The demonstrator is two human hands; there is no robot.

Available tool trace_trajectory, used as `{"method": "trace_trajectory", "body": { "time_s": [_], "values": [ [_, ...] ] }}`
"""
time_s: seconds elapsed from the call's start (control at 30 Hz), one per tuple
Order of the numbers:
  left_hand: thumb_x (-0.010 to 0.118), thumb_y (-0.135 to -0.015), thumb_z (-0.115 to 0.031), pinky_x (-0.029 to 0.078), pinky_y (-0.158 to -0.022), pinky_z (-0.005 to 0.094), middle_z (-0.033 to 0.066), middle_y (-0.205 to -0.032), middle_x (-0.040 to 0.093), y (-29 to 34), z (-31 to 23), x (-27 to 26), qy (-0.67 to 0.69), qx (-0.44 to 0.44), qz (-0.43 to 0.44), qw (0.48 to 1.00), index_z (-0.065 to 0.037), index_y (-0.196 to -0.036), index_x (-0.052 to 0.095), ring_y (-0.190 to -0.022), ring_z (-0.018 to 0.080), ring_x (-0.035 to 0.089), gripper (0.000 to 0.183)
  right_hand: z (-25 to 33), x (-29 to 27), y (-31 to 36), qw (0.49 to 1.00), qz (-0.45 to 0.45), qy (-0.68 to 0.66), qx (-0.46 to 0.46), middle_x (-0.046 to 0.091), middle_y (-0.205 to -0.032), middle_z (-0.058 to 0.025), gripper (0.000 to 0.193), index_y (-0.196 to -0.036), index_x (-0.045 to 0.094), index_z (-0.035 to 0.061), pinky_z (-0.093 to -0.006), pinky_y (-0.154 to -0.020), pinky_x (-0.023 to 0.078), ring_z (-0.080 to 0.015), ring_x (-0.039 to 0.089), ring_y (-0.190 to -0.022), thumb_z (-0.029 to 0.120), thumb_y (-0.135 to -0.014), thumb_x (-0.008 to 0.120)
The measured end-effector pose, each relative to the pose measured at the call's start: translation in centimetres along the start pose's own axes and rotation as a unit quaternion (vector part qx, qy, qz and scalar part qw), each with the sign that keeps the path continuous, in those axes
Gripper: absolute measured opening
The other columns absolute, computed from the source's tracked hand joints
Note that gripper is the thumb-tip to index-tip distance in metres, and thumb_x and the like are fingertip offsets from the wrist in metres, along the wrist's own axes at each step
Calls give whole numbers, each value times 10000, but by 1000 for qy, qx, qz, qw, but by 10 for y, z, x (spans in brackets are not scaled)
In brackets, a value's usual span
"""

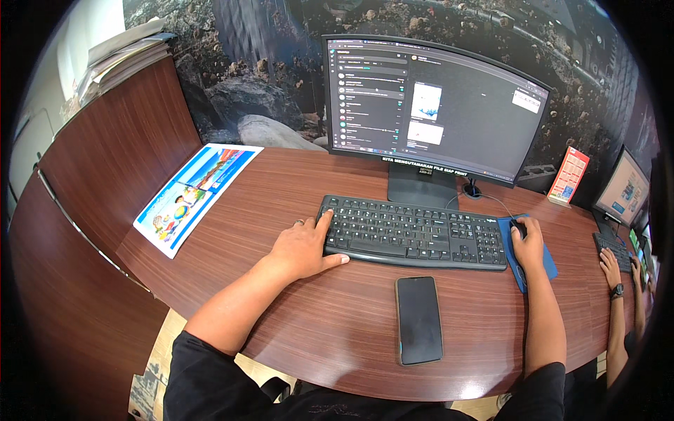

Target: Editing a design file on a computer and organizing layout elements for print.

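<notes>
My left hand (302, 245) rests at the left end of a black keyboard (421, 235), its thumb stretched out along the front edge and a finger on the keys. A ring shows on one finger. My right hand (530, 245) is wrapped over a black computer mouse (518, 227), which sits on a blue mouse pad (546, 266) to the right of the keyboard. Behind the keyboard stands a wide monitor (477, 119) showing a dark window with a list on the left and small pictures. A phone (419, 319) with a dark screen lies in front of the keyboard.
On the wooden desk (337, 309), a colourful printed sheet (196, 193) lies at the left, beside a wooden partition (133, 105) topped with stacked papers (126, 59). A red desk calendar (569, 175) stands right of the monitor. Far right, another person's hand (609, 262) touches a second keyboard.
</notes>
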State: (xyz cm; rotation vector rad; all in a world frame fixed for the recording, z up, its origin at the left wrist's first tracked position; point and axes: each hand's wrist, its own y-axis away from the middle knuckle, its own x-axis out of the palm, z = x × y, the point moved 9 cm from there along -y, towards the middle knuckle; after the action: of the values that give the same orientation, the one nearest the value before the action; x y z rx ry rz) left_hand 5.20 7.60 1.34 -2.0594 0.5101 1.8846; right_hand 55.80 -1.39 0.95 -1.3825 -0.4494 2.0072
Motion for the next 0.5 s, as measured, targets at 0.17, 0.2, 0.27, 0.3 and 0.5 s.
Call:
{"method": "trace_trajectory", "body": {
  "time_s": [0.17, 0.2, 0.27, 0.3, 0.5],
  "values": [
    [653, -843, -708, 498, -1019, 514, 292, -1366, 553, 0, -1, 0, 2, -1, 5, 1000, 4, -1560, 286, -1231, 458, 577, 1075, 0, -2, 1, 1000, -7, -3, 2, 646, -1117, -183, 237, -1078, 662, 1, -408, -949, 498, -370, 635, -1070, 108, -869, 693],
    [649, -845, -710, 498, -1018, 512, 291, -1367, 553, 0, -1, 1, 3, -1, 7, 1000, 6, -1561, 283, -1228, 460, 579, 1077, 0, -2, 1, 1000, -8, -3, 1, 647, -1111, -183, 235, -1075, 662, 0, -409, -946, 500, -371, 636, -1066, 108, -868, 695],
    [651, -842, -710, 500, -1017, 509, 286, -1370, 554, 1, 0, 0, -2, -4, 9, 1000, -3, -1564, 283, -1229, 451, 583, 1076, -1, -1, 2, 1000, -8, 2, 0, 647, -1108, -183, 240, -1081, 658, 3, -411, -944, 501, -371, 637, -1064, 106, -867, 696],
    [652, -838, -710, 503, -1015, 506, 281, -1373, 556, 2, 0, -1, -7, -9, 11, 1000, -12, -1567, 283, -1229, 443, 587, 1075, 0, 0, 2, 1000, -9, 6, -1, 647, -1106, -183, 246, -1088, 655, 7, -413, -943, 502, -370, 639, -1063, 104, -866, 696],
    [792, -854, -350, 537, -890, 435, 218, -1195, 631, 37, -26, -86, 134, 181, -300, 927, -34, -1345, 529, -1087, 370, 650, 640, 5, -2, 4, 1000, -22, 15, 13, 645, -1095, -190, 257, -1099, 635, 21, -435, -931, 505, -391, 635, -1048, 92, -858, 690]
  ]
}}
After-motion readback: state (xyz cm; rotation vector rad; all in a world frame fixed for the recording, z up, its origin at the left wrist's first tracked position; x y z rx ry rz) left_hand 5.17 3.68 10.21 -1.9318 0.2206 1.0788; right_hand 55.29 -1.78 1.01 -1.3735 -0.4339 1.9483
